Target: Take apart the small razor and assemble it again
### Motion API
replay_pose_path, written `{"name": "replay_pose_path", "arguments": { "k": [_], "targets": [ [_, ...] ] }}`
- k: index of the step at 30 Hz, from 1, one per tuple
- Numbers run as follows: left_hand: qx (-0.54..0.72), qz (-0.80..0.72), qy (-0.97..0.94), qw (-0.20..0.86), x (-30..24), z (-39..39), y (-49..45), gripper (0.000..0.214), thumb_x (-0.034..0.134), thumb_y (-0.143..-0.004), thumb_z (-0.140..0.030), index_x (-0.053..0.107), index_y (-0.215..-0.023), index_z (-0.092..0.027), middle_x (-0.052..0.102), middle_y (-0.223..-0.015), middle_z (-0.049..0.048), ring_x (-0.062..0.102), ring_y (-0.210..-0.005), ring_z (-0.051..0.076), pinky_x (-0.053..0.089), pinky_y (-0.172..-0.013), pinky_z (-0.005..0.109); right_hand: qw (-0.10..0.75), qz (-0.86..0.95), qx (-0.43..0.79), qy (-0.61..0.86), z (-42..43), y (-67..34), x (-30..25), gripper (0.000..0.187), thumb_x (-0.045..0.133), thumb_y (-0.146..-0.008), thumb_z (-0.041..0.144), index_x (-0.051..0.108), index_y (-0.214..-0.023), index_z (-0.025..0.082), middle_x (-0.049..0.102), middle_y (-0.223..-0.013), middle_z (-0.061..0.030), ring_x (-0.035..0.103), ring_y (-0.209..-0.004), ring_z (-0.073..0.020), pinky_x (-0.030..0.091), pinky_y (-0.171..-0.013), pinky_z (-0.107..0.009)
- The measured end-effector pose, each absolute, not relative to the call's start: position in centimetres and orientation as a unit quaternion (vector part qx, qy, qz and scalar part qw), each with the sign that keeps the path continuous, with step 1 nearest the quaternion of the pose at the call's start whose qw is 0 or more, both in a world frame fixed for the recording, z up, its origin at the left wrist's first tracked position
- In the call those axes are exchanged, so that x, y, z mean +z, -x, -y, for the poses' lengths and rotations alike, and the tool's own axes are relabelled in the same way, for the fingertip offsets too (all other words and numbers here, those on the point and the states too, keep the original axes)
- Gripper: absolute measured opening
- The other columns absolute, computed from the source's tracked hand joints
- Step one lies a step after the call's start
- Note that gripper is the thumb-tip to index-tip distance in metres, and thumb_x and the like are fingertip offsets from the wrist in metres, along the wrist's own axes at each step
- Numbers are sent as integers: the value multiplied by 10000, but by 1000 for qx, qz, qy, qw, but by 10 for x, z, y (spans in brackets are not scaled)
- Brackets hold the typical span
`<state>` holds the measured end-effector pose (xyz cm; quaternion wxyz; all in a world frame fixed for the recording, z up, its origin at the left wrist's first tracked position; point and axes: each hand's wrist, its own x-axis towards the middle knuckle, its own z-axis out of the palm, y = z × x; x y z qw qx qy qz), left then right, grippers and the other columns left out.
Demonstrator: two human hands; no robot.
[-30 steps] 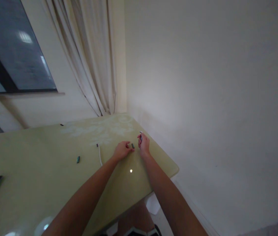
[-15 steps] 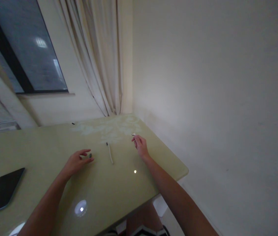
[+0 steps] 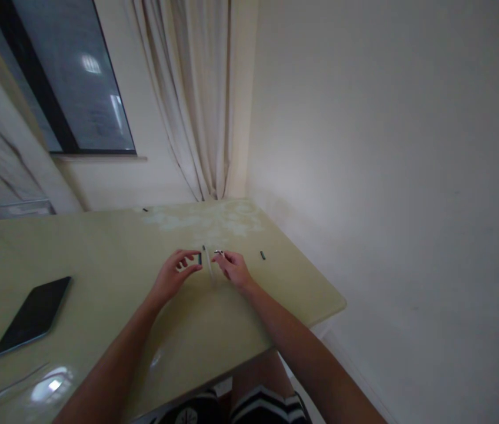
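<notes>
My left hand hovers over the pale green table and pinches a small dark piece between thumb and fingertips. My right hand is close beside it, fingers pinched on a tiny light-tipped object. A thin white stick lies on the table between the two hands. Another small dark piece lies alone to the right of my right hand.
A dark tablet lies flat at the left of the table. A tiny dark item sits at the far edge. A curtain and a window stand behind; a bare wall runs along the right.
My left hand picked up the dark piece from the left and brought it right to the white stick. My right hand moved left toward it. The view has swung left.
</notes>
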<state>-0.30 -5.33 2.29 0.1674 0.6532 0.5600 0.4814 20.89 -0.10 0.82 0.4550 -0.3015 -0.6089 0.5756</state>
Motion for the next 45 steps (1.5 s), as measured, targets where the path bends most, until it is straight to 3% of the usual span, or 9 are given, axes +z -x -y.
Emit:
{"name": "replay_pose_path", "arguments": {
  "k": [6,16,21,27,31,45],
  "targets": [
    [521,-479,-682,184,30,64,-40,389,759,-828,-447,753,-1167,-256,667,-918,28,533,-755,167,468,-729,290,418,551,676,254,16,-213,23,447,794,-745,563,717,-915,157,342,-527,105,218,-444,-62,134,-443,-245],
    [501,-473,-703,178,36,68,-35,378,804,-804,-441,770,-1138,-268,651,-945,31,547,-774,169,477,-703,285,409,565,666,264,13,-213,19,429,794,-754,552,728,-904,155,326,-500,109,209,-440,-66,131,-440,-247],
    [537,-471,-618,328,31,67,-35,486,832,-773,-460,725,-1180,-216,685,-934,31,559,-735,146,465,-693,272,431,592,638,239,15,-214,20,484,660,-853,638,704,-897,158,374,-548,81,246,-454,-71,159,-450,-243],
    [582,-388,-498,512,27,68,-40,490,905,-714,-429,733,-1121,-216,740,-1066,59,661,-961,196,483,-909,327,422,696,544,205,21,-219,20,557,538,-933,670,610,-704,167,421,-560,40,350,-527,-97,256,-507,-249],
    [597,-361,-461,548,30,70,-43,484,940,-680,-386,748,-1100,-241,751,-1032,31,672,-966,180,473,-946,322,429,710,526,188,22,-220,19,557,536,-957,635,525,-638,180,406,-556,42,351,-536,-97,272,-525,-251],
    [588,-344,-469,562,29,70,-41,459,950,-672,-343,770,-1078,-229,756,-979,29,672,-911,170,484,-899,307,424,706,542,169,23,-221,20,569,546,-963,622,460,-601,191,386,-546,51,317,-516,-85,264,-523,-249]
  ]
}}
